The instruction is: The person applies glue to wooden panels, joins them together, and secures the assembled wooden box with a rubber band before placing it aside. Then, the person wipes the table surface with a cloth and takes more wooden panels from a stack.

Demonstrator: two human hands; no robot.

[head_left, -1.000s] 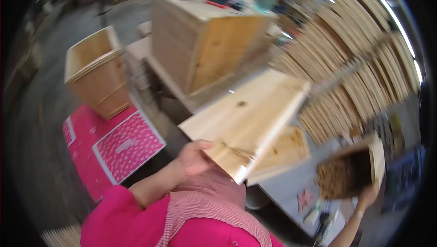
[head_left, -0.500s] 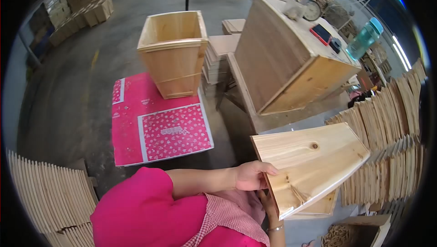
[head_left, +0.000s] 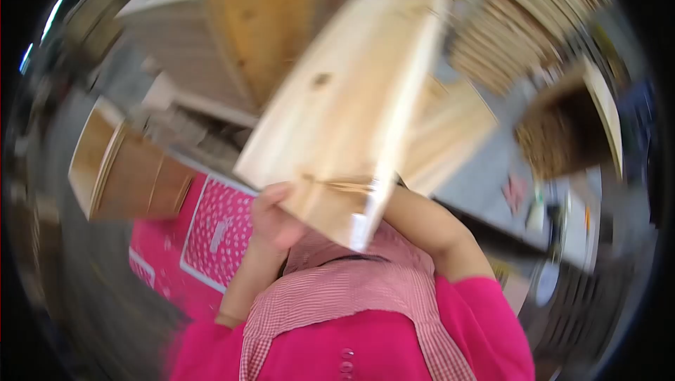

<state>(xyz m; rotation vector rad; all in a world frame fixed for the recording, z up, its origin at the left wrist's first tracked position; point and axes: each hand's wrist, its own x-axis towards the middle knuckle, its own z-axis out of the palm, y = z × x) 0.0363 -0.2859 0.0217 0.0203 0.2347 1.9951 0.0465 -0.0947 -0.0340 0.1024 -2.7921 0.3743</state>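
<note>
A tapered wooden panel (head_left: 344, 100) with a dark knot is held up in front of me, tilted and blurred by motion. My left hand (head_left: 274, 219) is closed on its lower left edge, thumb over the face. My right forearm reaches behind the panel, which hides that hand and its fingers. Beneath the raised panel, a second pale wooden panel (head_left: 457, 131) lies on the grey work surface (head_left: 485, 181).
A tapered wooden bin (head_left: 144, 177) stands left on a pink patterned sheet (head_left: 218, 233). Beyond is a large wooden box (head_left: 264, 22). Stacked wooden slats (head_left: 506, 36) line the back right. An open box (head_left: 606, 110) and a small bottle (head_left: 536, 216) are at right.
My view has swung to the right, so the bin and large box now sit further left. The panel stays in my left hand and is turned more upright in view.
</note>
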